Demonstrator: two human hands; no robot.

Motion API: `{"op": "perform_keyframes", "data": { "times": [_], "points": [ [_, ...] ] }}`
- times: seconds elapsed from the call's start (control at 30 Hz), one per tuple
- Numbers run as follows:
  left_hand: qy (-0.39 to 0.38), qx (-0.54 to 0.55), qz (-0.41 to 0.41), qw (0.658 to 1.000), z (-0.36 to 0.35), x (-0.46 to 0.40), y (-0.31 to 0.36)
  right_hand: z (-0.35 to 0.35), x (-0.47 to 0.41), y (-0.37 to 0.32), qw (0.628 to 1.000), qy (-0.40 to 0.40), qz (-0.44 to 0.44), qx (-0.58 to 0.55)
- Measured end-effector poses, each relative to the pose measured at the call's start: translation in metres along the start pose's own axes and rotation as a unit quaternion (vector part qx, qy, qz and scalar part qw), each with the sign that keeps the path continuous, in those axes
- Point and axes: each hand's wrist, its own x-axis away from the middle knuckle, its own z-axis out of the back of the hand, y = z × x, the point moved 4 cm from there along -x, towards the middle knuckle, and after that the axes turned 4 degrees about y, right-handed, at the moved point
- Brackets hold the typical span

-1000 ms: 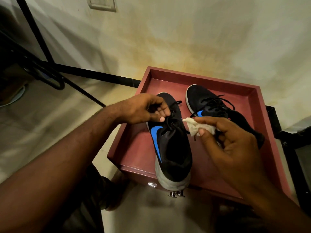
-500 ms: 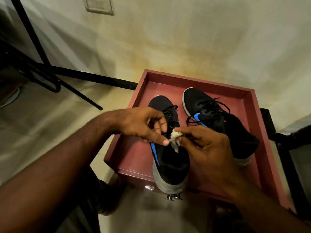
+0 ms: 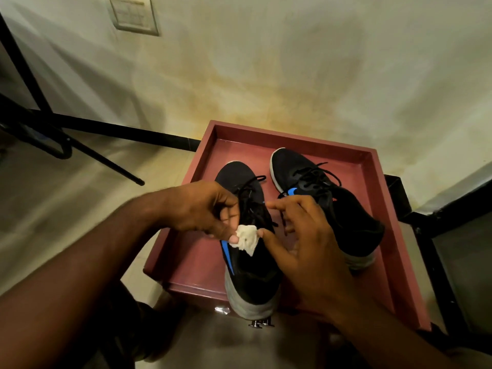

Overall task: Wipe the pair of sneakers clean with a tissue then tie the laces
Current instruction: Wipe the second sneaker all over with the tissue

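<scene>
1. The tissue (image 3: 247,239) is a small crumpled white wad just above the middle of the left sneaker (image 3: 249,243). It looks light, soft and easily torn, so a fingertip pinch on its bunched body should do, and hard rubbing would likely shred it.
2. The left hand (image 3: 198,209) pinches the wad at its 9 o'clock edge between thumb and curled fingers; that grip is closed on the tissue.
3. The right hand (image 3: 306,235) has its fingers spread and mostly straight. One fingertip touches the wad at 3 o'clock, and it holds nothing that I can see.
4. The laces (image 3: 249,194) of the left sneaker lie loose at 12 o'clock from the tissue. They look thin and limp, best taken near their free ends, one per hand.
5. The right sneaker (image 3: 323,206) lies at 2 o'clock with its laces also untied. Both shoes look light, with a soft black upper and a firmer pale sole, so I would steady them at the heel or sole.
6. Both sit in a red tray (image 3: 372,166), the left heel overhanging its 6 o'clock rim, where a push might tip it off.
</scene>
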Motion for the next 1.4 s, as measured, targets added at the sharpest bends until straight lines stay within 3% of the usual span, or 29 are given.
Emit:
{"op": "perform_keyframes", "data": {
  "times": [0.13,0.27,0.4,0.53,0.83,0.97,1.1,1.23,1.33,1.4],
  "points": [
    [0.023,-0.061,-0.003,0.998,-0.004,-0.003,0.002,-0.01,0.003,0.014,0.992,-0.081,-0.1,0.005],
    [0.067,-0.106,0.012,0.992,-0.007,0.002,0.015,-0.015,0.003,0.014,0.993,-0.046,-0.108,0.016],
    [0.127,-0.235,0.055,0.962,-0.025,0.006,0.042,-0.022,0.005,0.012,0.992,0.018,-0.126,0.008],
    [0.098,-0.332,0.148,0.926,-0.046,0.0,0.057,-0.026,0.004,0.011,0.991,0.019,-0.13,0.01],
    [0.131,-0.445,0.143,0.875,-0.058,0.0,0.069,-0.027,0.004,0.017,0.992,0.001,-0.124,0.006],
    [0.153,-0.424,0.14,0.882,-0.056,0.003,0.066,-0.027,0.003,0.012,0.993,-0.002,-0.119,0.008],
    [0.206,-0.325,0.164,0.908,-0.027,0.007,0.049,-0.025,0.003,0.015,0.993,0.011,-0.116,0.011],
    [0.338,-0.295,0.172,0.877,0.014,0.009,0.02,-0.021,0.007,0.014,0.993,0.052,-0.101,-0.025],
    [0.396,-0.104,0.153,0.899,0.027,0.004,-0.004,-0.022,0.009,0.02,0.988,0.076,-0.109,-0.074],
    [0.449,0.09,0.12,0.881,0.036,0.005,-0.013,-0.023,0.007,0.029,0.972,0.106,-0.149,-0.145]
  ]
}}
